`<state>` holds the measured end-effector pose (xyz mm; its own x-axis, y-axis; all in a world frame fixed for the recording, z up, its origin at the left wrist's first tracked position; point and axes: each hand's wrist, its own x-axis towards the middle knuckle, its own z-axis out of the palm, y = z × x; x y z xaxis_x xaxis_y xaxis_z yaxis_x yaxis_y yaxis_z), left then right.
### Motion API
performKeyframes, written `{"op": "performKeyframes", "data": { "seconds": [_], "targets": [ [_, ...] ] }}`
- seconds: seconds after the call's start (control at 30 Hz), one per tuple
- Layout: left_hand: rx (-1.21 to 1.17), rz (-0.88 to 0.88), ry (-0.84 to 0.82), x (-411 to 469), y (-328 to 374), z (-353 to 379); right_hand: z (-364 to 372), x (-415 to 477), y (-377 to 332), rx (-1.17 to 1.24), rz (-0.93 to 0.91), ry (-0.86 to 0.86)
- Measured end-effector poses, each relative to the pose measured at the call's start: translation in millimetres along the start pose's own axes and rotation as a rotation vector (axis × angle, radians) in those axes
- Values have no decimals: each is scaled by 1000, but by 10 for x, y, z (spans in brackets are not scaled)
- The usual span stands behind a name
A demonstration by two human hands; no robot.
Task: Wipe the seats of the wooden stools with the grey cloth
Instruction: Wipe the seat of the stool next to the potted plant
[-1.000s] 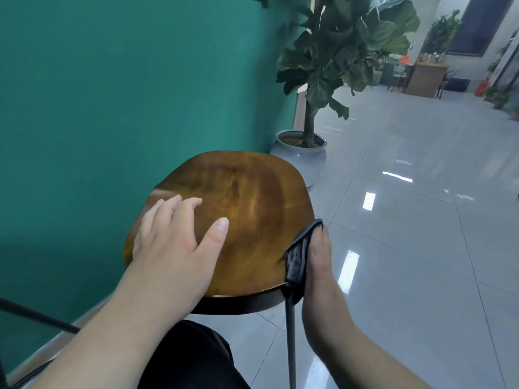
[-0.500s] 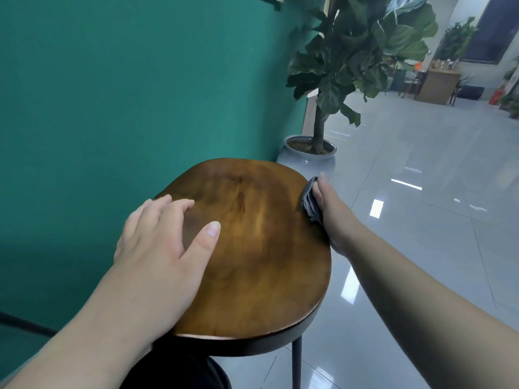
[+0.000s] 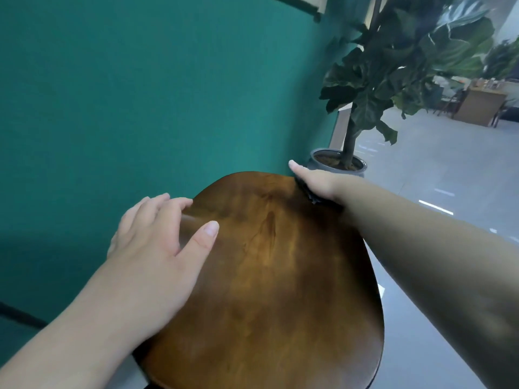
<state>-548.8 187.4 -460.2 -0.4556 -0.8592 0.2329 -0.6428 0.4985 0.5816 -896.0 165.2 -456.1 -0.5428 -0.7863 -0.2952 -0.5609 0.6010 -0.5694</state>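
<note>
1. A potted plant with broad dark leaves stands just beyond the right hand's thumb tip, in a grey pot
2. The right hand lies over the grey cloth at the far rim of the stool seat; the thumb is straight and the other fingers are hidden, so its grasp cannot be told
3. The left hand rests flat on the seat's left side, fingers relaxed and spread
4. The seat is glossy brown wood
5. A teal wall rises beyond the left fingertips; pale shiny floor tiles spread right of the right hand
</note>
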Motion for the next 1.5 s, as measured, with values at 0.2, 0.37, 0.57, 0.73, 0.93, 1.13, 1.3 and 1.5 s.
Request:
{"op": "performKeyframes", "data": {
  "seconds": [0.2,0.37,0.57,0.73,0.93,1.13,1.3,1.5],
  "targets": [
    [4,-71,15,9,-175,-54,354,270,-600,-302,-84,17],
    [11,-128,46,-7,-360,-172,796,345,-1146,-463,-182,21],
    [19,-166,84,-102,-510,-332,1500,317,-1600,-756,-400,-114],
    [-9,-178,87,-242,-515,-454,1501,-31,-1575,-799,-550,-173],
    [-16,-165,112,-426,-470,-600,1512,-471,-1586,-676,-572,-219],
    [-30,-163,131,-574,-461,-740,1567,-841,-1589,-801,-667,-194],
    [-9,-157,151,-680,-455,-774,1669,-1125,-1518,-871,-649,-182],
    [-8,-163,148,-769,-445,-784,1761,-1379,-1448,-832,-677,-247]
  ]
}}
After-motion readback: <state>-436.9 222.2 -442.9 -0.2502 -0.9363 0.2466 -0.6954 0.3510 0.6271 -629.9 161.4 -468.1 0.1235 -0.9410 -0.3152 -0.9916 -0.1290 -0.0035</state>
